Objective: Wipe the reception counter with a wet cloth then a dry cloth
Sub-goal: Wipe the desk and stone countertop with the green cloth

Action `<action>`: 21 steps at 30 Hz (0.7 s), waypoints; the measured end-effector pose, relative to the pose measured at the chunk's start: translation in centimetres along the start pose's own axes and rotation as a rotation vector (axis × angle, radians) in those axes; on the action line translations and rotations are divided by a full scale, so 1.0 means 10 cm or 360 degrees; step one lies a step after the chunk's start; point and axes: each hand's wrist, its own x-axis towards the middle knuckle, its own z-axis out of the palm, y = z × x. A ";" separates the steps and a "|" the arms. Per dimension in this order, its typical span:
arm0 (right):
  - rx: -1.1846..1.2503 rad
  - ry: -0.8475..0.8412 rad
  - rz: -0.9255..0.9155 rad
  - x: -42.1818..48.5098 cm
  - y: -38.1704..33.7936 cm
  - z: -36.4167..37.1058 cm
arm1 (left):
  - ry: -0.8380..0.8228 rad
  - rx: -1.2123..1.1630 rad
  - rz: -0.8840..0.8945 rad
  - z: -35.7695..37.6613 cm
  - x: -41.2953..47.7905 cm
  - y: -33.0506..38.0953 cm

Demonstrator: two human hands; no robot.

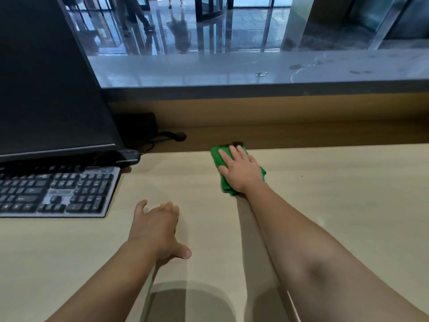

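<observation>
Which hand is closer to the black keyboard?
Left. The left hand is just right of the black keyboard; the right hand presses the green cloth farther right.

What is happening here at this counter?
A person is wiping the counter. The right hand presses flat on a green cloth near the far edge. The left hand is open and holds nothing, to the right of the keyboard. A dark monitor stands behind the keyboard.
</observation>
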 end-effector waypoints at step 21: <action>-0.0150 -0.0061 -0.0457 0.19 -1.14 0.22 | -0.0191 0.0273 -0.0046 -0.17 0.14 0.19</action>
